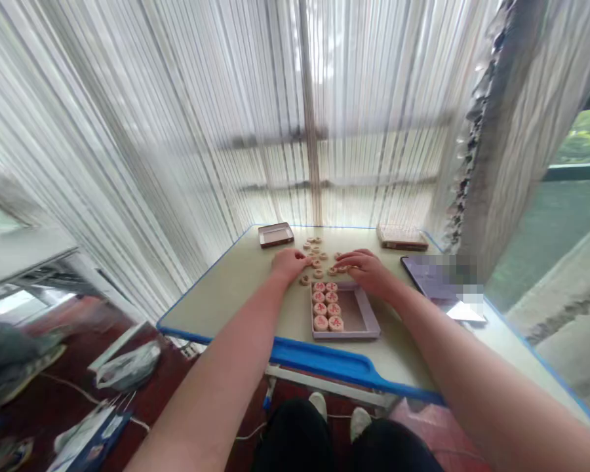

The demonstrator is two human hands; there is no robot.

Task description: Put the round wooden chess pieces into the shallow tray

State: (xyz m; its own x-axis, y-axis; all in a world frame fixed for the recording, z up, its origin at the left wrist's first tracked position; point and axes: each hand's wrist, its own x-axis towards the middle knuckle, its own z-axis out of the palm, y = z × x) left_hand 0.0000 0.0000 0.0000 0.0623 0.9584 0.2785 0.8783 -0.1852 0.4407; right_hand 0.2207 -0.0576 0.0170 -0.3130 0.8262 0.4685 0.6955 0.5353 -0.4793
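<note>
My left hand is at the left edge of a loose group of round wooden Chinese chess pieces, its thumb and forefinger pinched together. Whatever lies between those fingertips is too small to make out. On the group's other side my right hand reaches in with fingers stretched out, over a few pieces that it partly covers. Nearer to me is a shallow open box. Two columns of pieces with red characters fill its left part, face up; bare bottom shows on the right.
A shallow box lid lies at the table's far left. At the far right sits another flat box, with a dark tablet-like device nearer. The table has a blue rim; a curtain hangs behind it.
</note>
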